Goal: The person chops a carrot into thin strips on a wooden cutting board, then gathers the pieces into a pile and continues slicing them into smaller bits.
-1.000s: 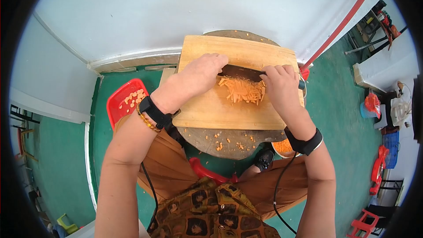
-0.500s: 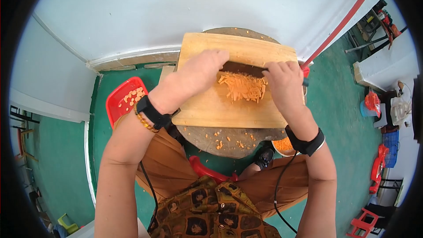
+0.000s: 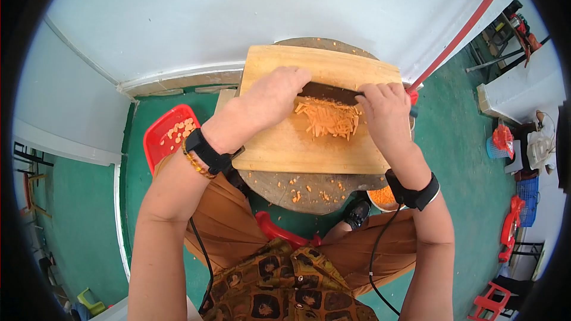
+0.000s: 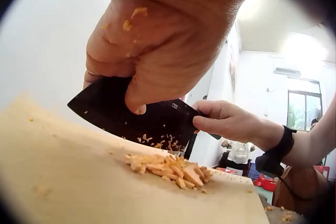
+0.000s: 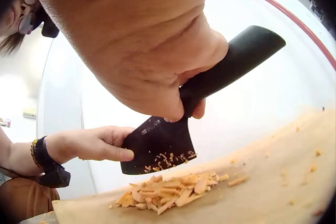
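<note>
A dark cleaver [image 3: 330,93] spans between the two hands above the wooden board [image 3: 279,154]. My left hand [image 3: 270,98] pinches the blade near its far end, thumb on the face in the left wrist view. My right hand [image 3: 385,113] grips the cleaver where the black handle [image 5: 236,64] meets the blade. Orange shreds [image 3: 328,119] lie in a heap on the near side of the blade [image 4: 131,111]; small bits cling to its face. In both wrist views the cutting edge hangs over the board, beside the heap [image 5: 163,192].
Under the board is a round wooden block [image 3: 291,193] with scattered orange crumbs. A red basin [image 3: 153,137] of orange slices stands at left. A bowl of orange shreds [image 3: 383,196] sits at lower right, near a shoe [image 3: 357,214]. A white wall [image 3: 238,12] rises behind.
Both hands and the cleaver have shifted slightly up and to the right in the head view. The grip on the cleaver looks the same, and the heap stays in place.
</note>
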### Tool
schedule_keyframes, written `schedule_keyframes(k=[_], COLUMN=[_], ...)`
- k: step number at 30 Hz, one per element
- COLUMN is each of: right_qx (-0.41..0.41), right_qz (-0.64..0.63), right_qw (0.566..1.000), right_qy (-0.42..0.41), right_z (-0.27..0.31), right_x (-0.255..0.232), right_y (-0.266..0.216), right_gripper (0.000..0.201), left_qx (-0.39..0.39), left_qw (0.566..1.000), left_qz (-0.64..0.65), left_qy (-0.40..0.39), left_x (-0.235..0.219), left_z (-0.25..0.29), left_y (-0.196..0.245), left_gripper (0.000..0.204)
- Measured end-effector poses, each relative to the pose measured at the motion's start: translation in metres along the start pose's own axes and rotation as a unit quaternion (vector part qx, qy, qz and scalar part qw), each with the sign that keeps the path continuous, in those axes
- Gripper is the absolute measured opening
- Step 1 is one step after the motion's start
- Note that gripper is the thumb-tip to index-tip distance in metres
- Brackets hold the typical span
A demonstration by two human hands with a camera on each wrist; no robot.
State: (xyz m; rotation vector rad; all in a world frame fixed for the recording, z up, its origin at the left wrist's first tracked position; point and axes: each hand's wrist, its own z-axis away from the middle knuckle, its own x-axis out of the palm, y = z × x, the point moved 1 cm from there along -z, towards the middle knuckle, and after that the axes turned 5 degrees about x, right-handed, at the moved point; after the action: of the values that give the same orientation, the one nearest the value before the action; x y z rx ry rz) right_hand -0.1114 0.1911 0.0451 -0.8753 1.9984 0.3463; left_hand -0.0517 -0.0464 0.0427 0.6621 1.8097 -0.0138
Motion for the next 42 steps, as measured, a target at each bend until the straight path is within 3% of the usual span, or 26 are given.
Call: schedule_keyframes(k=[2,7,11,13,16,19,26,28,31,34,40,42], right_qx=[-0.008,0.001,-0.004,-0.002,0.007,0.003,0.012,0.007,0.004,0.011,0.009,0.011], right_qz=[0.018,-0.004,0.018,0.002,-0.001,0.013,-0.003,0.003,0.0,0.001,-0.007,-0.011], right_qw=[1.0,1.0,0.999,1.0,1.0,1.0,1.0,1.0,1.0,1.0,1.0,1.0], right_qy=[0.023,-0.005,0.027,0.016,0.007,0.015,0.004,0.016,0.02,0.009,0.015,0.014], right_z=[-0.007,0.003,-0.005,0.001,0.004,-0.003,0.001,-0.004,-0.003,0.001,-0.004,-0.003], right_x=[-0.018,0.006,-0.014,-0.003,0.007,-0.005,0.013,-0.002,-0.002,0.01,0.002,0.009], right_y=[-0.007,0.004,-0.006,-0.001,0.003,0.0,0.005,-0.001,-0.002,0.003,0.001,0.005], right_gripper=[0.013,0.013,0.013,0.013,0.014,0.014,0.012,0.013,0.013,0.014,0.013,0.013], left_qx=[-0.002,-0.012,-0.001,0.019,-0.014,0.027,-0.009,-0.007,0.008,-0.032,0.014,-0.009], left_qw=[1.0,1.0,1.0,0.999,1.0,0.999,1.0,1.0,1.0,0.999,1.0,1.0], left_qz=[0.001,-0.008,-0.011,-0.032,-0.012,-0.005,-0.027,-0.02,-0.007,-0.011,-0.013,-0.004], left_qy=[-0.001,-0.022,0.001,0.009,-0.02,0.022,-0.012,-0.01,-0.011,-0.041,0.003,-0.018], left_x=[-0.001,0.006,0.002,0.0,0.01,0.009,0.01,0.004,-0.006,0.006,-0.001,0.007], left_z=[-0.003,0.001,-0.002,-0.004,-0.004,-0.005,-0.006,-0.007,-0.008,-0.008,-0.011,-0.011], left_y=[0.002,0.003,0.003,0.001,-0.002,-0.004,-0.006,-0.002,-0.001,-0.003,-0.005,-0.008], left_gripper=[0.022,0.013,0.018,0.017,0.018,0.019,0.022,0.023,0.011,0.012,0.014,0.014])
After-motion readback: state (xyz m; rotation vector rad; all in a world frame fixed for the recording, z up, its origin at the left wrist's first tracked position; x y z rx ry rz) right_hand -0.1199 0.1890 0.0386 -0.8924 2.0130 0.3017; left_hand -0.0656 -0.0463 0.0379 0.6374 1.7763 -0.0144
